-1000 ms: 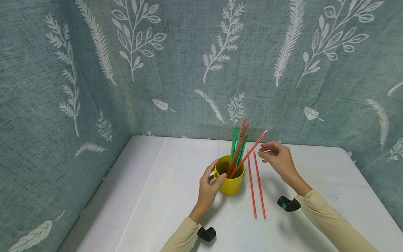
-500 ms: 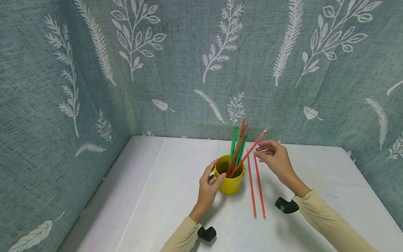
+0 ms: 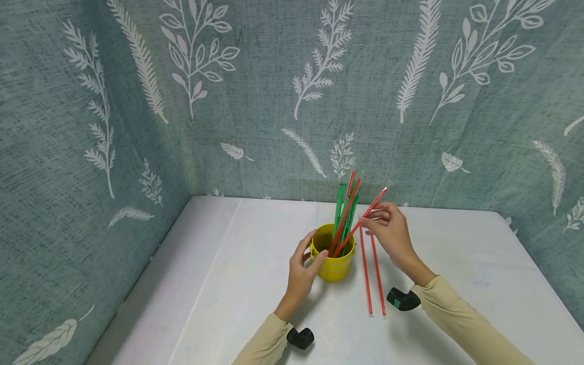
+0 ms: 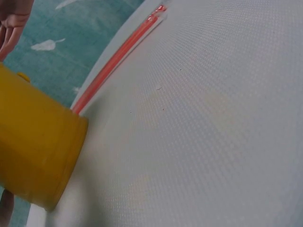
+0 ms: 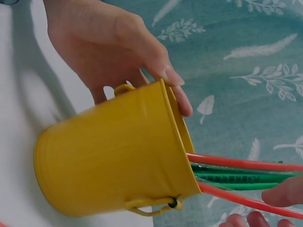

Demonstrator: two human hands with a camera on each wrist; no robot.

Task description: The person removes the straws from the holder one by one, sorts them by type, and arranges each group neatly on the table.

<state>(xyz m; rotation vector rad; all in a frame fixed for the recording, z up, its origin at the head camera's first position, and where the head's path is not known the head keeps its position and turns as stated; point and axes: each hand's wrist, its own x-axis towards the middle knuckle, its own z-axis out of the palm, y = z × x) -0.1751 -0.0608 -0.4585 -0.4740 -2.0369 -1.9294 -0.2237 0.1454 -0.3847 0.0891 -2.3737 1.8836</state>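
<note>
A small yellow bucket [image 3: 334, 271] stands on the white table, and my left hand [image 3: 301, 276] grips its left side with thumb and fingers at the rim. Several wrapped green straws [image 3: 338, 208] and red straws [image 3: 345, 217] stand in it, leaning to the back right. One red straw [image 3: 349, 237] tilts further right, out over the rim. My right hand [image 3: 393, 233] has that straw between its thumb and curled fingers. In the right wrist view, the thumb [image 5: 284, 191] overlaps the red straw beyond the bucket's mouth.
Two more wrapped red straws [image 3: 367, 276] lie side by side on the table [image 3: 237, 284], right of the bucket. The far end of one is hidden under my right hand. A leaf-patterned curtain [image 3: 255, 116] hangs behind the table's back edge.
My right hand has moved left, from beside the tilted red straw onto it, and its thumb and fingers now pinch it. The left hand and bucket stay where they were.
</note>
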